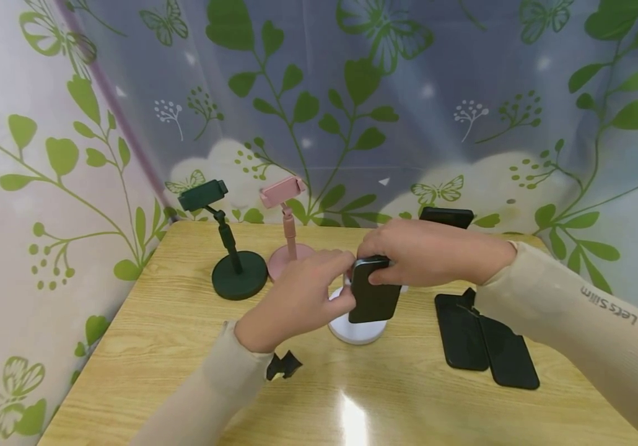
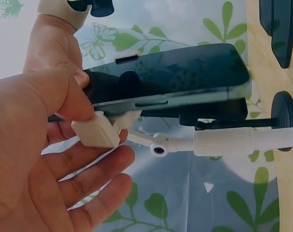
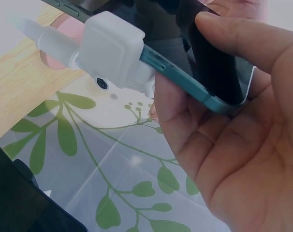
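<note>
While the thumb and fingers of my right hand [image 1: 425, 251] are pinching the upper end of a dark phone [image 1: 376, 300] just right of the head view's centre, those of my left hand [image 1: 305, 291] are pinching a white clamp [image 2: 100, 131] at the phone's edge. Below that pinch, my other left fingers are spreading loosely apart at the lower left of the left wrist view. In the right wrist view, the clamp is overlapping the phone's blue-green side; how firmly it is holding, I cannot tell. Under the phone, the round base of a white stand [image 1: 355, 333] is resting on the bench [image 1: 146, 347]. Left of centre, a pink stand [image 1: 290, 226] and, farther left, a dark green stand [image 1: 240, 277] are standing upright. Toward the lower right, two black slabs [image 1: 461, 337] are lying flat, one beside the other. At the right, above my forearm, a black object [image 1: 447, 217] is showing only partly. Across the top of the frame, a leaf-and-butterfly cloth [image 1: 308, 56] is hanging behind everything.
</note>
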A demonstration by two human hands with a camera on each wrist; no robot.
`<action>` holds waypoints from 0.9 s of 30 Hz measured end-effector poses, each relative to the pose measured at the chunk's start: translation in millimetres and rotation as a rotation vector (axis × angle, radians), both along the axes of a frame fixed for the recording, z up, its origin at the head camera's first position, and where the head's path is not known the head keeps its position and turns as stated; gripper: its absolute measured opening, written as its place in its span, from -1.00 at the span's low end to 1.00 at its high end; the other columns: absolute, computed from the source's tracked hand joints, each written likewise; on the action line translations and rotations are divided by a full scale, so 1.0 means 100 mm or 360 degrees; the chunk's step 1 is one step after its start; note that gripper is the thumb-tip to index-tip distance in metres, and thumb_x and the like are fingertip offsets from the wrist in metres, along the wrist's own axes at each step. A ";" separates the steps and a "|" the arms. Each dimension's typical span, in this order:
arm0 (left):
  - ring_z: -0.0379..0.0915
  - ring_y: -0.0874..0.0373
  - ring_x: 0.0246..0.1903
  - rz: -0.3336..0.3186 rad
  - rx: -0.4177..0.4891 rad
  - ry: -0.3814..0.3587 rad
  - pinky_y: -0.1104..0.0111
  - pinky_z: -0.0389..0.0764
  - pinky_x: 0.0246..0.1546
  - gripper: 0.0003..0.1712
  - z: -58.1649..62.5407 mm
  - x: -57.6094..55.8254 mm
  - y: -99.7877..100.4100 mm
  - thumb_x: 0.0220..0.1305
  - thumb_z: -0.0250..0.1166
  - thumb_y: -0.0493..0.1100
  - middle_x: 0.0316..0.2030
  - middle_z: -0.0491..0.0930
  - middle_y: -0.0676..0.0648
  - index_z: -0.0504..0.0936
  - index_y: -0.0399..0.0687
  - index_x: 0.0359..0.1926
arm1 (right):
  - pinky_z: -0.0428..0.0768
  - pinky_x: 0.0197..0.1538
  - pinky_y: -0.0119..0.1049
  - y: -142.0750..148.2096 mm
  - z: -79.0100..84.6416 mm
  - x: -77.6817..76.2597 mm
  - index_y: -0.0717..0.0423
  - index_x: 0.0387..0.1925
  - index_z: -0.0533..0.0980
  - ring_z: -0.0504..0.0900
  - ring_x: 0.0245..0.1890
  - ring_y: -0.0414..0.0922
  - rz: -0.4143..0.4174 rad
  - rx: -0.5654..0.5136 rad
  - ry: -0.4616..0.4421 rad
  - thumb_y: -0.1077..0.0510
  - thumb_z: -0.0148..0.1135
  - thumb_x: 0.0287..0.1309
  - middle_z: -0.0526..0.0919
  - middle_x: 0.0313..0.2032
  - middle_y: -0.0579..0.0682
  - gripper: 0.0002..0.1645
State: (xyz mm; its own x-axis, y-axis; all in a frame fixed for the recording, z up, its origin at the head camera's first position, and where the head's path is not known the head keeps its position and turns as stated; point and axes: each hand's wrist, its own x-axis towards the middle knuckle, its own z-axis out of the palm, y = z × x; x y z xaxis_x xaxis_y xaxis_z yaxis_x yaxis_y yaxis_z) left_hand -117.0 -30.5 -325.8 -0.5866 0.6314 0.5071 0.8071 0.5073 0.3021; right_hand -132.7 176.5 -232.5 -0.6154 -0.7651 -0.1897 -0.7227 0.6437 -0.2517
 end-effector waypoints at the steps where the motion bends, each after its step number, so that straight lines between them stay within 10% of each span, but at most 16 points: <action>1: 0.17 0.37 -0.59 -0.0003 -0.0011 -0.0002 0.49 0.26 -0.60 -0.94 0.00 0.00 -0.01 0.09 0.08 -0.17 -0.50 0.31 0.26 0.40 0.11 -0.38 | 0.46 -0.29 -0.31 0.00 0.00 0.00 -0.26 -0.24 0.56 0.48 -0.37 -0.31 0.0000 -0.0001 0.0000 0.05 0.30 0.16 0.54 -0.33 -0.35 -0.86; 27: 0.23 0.40 -0.54 -0.0081 0.0144 -0.0016 0.50 0.29 -0.56 -0.83 -0.09 -0.07 0.01 0.01 0.11 -0.23 -0.45 0.35 0.28 0.41 0.17 -0.36 | 0.46 -0.26 -0.36 0.16 -0.09 -0.03 -0.23 -0.13 0.56 0.45 -0.34 -0.35 0.0306 -0.0217 0.0151 0.07 0.25 0.21 0.51 -0.29 -0.33 -0.81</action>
State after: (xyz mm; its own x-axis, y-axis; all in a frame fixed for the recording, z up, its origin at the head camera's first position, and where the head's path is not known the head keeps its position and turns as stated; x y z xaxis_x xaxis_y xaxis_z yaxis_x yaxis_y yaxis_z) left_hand -123.8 -30.0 -335.2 -0.5603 0.6125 0.5576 0.8278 0.4361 0.3528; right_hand -136.1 192.0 -241.7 -0.4664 -0.8842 -0.0248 -0.8530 0.4571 -0.2519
